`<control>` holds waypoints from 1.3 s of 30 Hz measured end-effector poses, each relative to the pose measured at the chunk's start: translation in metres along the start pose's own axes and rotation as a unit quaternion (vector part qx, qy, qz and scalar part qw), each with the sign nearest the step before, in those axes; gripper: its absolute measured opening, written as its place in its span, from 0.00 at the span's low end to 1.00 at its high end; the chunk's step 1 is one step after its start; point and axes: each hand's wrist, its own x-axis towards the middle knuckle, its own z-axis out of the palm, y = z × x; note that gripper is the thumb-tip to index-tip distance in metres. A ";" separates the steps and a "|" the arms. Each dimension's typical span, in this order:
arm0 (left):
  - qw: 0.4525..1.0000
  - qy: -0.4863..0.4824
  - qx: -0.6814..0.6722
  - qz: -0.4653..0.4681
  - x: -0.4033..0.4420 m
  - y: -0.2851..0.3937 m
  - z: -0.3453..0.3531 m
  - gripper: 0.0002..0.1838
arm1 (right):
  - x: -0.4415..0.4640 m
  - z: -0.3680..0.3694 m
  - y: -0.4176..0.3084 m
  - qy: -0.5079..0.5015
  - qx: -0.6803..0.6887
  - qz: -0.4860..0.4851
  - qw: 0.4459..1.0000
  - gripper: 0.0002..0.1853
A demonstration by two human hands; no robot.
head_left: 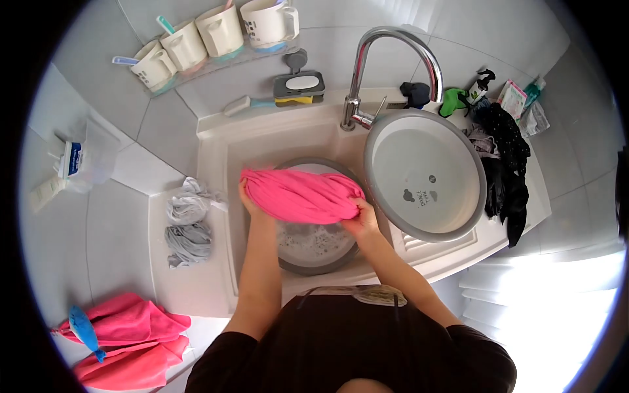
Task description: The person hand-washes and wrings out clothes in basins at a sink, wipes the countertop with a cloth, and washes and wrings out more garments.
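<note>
A bunched, wet-looking pink cloth (298,195) is stretched between my two hands above a grey-rimmed basin (314,265) in the sink. My left hand (249,198) is closed round the cloth's left end, its fingers partly hidden by the fabric. At the right end, my right hand (360,217) grips the cloth with its thumb and fingers. Sudsy water shows in the basin below. To the right, a second basin (426,173) holds clear water, under the chrome faucet (357,78).
Grey twisted cloths (189,242) lie on the left ledge. Dark clothes (504,164) are heaped at the right. Cups (219,31) stand on a wall shelf beside a soap holder (299,84). More pink cloths (134,321) lie at the lower left.
</note>
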 end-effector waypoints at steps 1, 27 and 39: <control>1.000 0.003 -0.002 0.001 0.001 0.003 -0.017 0.19 | -0.010 0.010 0.001 -0.015 -0.041 -0.015 0.999 0.24; 0.554 -0.053 0.831 0.001 0.054 -0.039 -0.002 0.32 | -0.025 0.038 0.068 -0.356 -0.919 -0.087 -0.146 0.05; 0.895 -0.055 0.440 -0.039 0.022 -0.018 -0.027 0.23 | -0.071 0.083 0.057 -0.376 -0.911 -0.167 -0.006 0.27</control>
